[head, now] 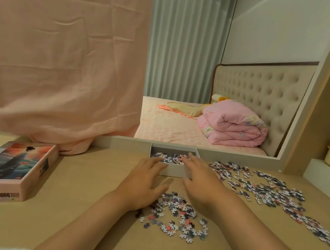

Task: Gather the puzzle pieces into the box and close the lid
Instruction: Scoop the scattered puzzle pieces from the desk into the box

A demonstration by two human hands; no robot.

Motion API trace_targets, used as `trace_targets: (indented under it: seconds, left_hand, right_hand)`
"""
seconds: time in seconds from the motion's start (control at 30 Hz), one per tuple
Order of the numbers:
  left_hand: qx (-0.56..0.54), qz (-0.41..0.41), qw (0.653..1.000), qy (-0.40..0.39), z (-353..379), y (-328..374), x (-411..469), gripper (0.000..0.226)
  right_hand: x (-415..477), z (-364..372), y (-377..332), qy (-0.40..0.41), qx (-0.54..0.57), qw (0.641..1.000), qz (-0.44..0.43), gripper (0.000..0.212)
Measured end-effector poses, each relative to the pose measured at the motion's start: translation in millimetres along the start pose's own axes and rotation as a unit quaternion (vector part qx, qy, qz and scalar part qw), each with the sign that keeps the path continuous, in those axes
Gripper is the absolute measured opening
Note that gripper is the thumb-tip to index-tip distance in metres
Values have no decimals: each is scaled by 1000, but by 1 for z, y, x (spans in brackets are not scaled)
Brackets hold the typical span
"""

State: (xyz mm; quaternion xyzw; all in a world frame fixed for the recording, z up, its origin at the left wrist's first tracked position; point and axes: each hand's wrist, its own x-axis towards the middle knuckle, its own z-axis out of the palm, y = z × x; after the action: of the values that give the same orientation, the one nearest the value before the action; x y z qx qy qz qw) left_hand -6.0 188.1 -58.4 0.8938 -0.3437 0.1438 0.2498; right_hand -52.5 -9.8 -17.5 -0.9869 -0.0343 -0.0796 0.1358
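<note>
A white open box (174, 169) stands at the back of the wooden table and holds a heap of puzzle pieces (170, 157). My left hand (143, 178) hovers at the box's near left corner with fingers straight. My right hand (199, 176) reaches over the box's right front edge, fingers spread and relaxed. Neither hand holds anything that I can see. A loose pile of pieces (180, 216) lies on the table just below my hands. A wide scatter of pieces (268, 188) spreads to the right. The picture-printed lid (8, 169) lies at the left.
A pink cloth (58, 54) hangs over the table's back left, its hem touching the tabletop near the lid. A mirror behind the box reflects a bed. A white ledge (328, 181) sits at the right edge.
</note>
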Motion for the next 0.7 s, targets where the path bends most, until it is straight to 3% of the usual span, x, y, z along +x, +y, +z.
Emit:
trace_targets:
  seconds: [0.1, 0.2, 0.43, 0.7]
  left_hand:
    - [15, -39, 998, -46, -3, -17, 6, 72]
    - [-7, -54, 996, -71, -5, -25, 6, 69]
    - [58, -17, 997, 42, -26, -10, -5, 40]
    - [118, 55, 989, 65, -32, 7, -15, 34]
  right_hand:
    - [8, 7, 0, -31, 5, 1000, -3, 64]
    - [11, 15, -1, -4, 34, 999, 0, 53]
    - [-2, 11, -5, 19, 24, 999, -22, 35]
    - [-37, -4, -7, 66, 20, 994, -81, 33]
